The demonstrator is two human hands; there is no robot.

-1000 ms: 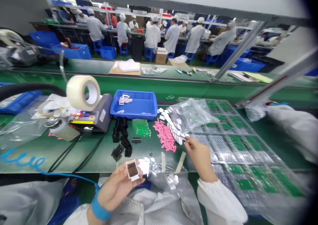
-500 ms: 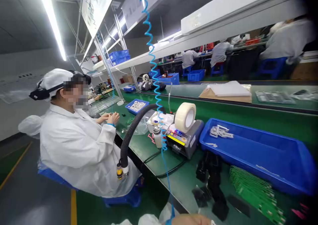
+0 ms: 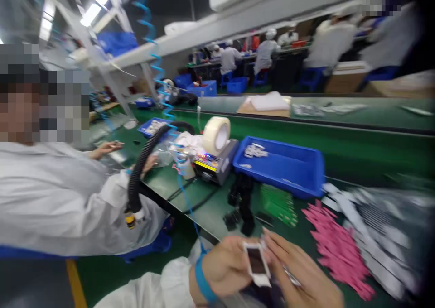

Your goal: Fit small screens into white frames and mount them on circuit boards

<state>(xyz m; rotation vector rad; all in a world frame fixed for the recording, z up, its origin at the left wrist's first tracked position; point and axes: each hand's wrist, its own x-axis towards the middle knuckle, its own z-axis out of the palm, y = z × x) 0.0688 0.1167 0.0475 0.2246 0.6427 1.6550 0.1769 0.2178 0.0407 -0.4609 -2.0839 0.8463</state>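
Note:
My left hand point(image 3: 222, 265), with a blue wrist strap point(image 3: 204, 278) around its wrist, is closed on a small white frame with a dark rectangular centre point(image 3: 257, 260). My right hand point(image 3: 302, 271) is close against the frame's right side, its fingers bent. A thin shiny metal piece point(image 3: 291, 275), possibly tweezers, lies in the right hand; blur keeps its kind unclear. Beyond my hands are black parts point(image 3: 242, 204) and a stack of green circuit boards point(image 3: 277, 204). A pile of pink strips point(image 3: 335, 249) lies to the right of my hands.
A blue tray point(image 3: 288, 183) with white pieces stands behind the boards. Left of it, a tape dispenser point(image 3: 217, 165) carries a tape roll point(image 3: 214, 136). A black flexible hose point(image 3: 142, 158) and a coiled blue cord point(image 3: 158, 72) hang nearby. A co-worker point(image 3: 57, 199) sits left. Plastic bags point(image 3: 390, 226) lie right.
My view has swung right and down, bringing both my hands, the white frame and the pink pile into sight. The co-worker's hands have moved apart.

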